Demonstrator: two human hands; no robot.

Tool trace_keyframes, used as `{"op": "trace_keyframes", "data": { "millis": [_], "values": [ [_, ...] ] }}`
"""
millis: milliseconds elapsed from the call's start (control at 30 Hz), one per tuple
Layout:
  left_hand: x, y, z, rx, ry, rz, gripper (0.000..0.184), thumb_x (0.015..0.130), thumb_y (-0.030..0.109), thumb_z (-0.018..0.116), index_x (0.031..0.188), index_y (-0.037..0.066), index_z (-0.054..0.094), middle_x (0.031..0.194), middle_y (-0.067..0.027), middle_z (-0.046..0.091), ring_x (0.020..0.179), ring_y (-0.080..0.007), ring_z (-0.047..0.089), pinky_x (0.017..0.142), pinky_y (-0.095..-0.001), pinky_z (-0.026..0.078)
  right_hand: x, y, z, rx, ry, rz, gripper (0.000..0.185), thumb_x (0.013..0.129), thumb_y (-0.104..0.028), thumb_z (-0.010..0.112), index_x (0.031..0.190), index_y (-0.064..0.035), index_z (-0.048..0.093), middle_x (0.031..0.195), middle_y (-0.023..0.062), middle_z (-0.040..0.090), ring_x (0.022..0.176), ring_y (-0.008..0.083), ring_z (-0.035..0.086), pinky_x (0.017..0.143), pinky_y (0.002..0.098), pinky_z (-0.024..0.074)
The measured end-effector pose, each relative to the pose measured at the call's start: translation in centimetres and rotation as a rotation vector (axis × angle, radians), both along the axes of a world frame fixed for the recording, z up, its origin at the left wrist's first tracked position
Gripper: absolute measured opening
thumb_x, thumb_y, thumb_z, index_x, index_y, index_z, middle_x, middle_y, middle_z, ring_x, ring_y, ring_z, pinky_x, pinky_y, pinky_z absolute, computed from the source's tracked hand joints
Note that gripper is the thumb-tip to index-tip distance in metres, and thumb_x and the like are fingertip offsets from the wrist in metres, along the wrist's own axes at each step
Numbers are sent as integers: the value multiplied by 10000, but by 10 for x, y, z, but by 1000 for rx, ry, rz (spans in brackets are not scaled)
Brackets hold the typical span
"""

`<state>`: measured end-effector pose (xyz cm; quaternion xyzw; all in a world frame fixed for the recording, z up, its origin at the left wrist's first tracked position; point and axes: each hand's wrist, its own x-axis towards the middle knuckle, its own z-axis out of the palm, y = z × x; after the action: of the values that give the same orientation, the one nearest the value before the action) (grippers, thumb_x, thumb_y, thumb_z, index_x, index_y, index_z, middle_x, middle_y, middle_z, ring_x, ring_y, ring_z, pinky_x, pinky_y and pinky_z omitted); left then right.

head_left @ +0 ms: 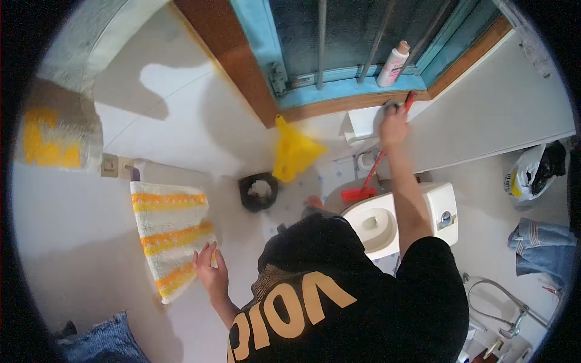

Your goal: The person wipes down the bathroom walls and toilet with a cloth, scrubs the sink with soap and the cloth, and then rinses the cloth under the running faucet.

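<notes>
Our right hand [394,126] is closed round the red long-handled tool [358,194]; our left hand [212,273] is loosely open and empty. Below our right arm sits the white toilet [378,236], the tool's head beside it. We have a striped towel [172,213] by our left fingertips, contact unclear, and a bottle [393,65] near the window bars [322,42].

Pale capitals "VOIC" [259,331] ran across the black shirt [387,320]; lettering on the far bottle [393,65] and right bag [521,172] was illegible.
</notes>
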<state>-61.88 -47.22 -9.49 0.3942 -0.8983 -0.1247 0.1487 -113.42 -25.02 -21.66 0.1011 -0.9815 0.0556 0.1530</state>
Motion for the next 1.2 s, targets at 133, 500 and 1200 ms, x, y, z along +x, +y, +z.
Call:
{"op": "trace_keyframes", "data": {
  "millis": [133, 500, 1200],
  "values": [
    [-22, -4, -7, 1, 9, -39, 202, 806, 43, 583, 1003, 69, 625, 977, -122, 648, 1025, -267, 587, 1011, -446, 313, 57, -47, 3, -49, 105, 284, 337, 763, -80, 482, 1092, -41, 542, 1059, 118, 520, 965, 276, 513, 713, 405, 461],
    [-54, -19, 0, 23, 66, -52, 196, 801, 49, 586, 990, 65, 633, 965, -151, 641, 1010, -288, 582, 1011, -462, 313, 0, 29, 26, -75, 44, 82, 292, 828, -99, 473, 1106, -97, 562, 1068, 133, 505, 952, 314, 528, 743, 427, 490],
    [-157, -18, -5, 46, 39, -418, 200, 796, 54, 585, 990, 67, 632, 963, -134, 650, 1004, -272, 592, 990, -460, 337, 57, -30, 22, -131, -3, 277, 263, 778, -159, 509, 1017, -161, 619, 1035, 93, 515, 980, 273, 507, 715, 395, 463]
  ]
}}
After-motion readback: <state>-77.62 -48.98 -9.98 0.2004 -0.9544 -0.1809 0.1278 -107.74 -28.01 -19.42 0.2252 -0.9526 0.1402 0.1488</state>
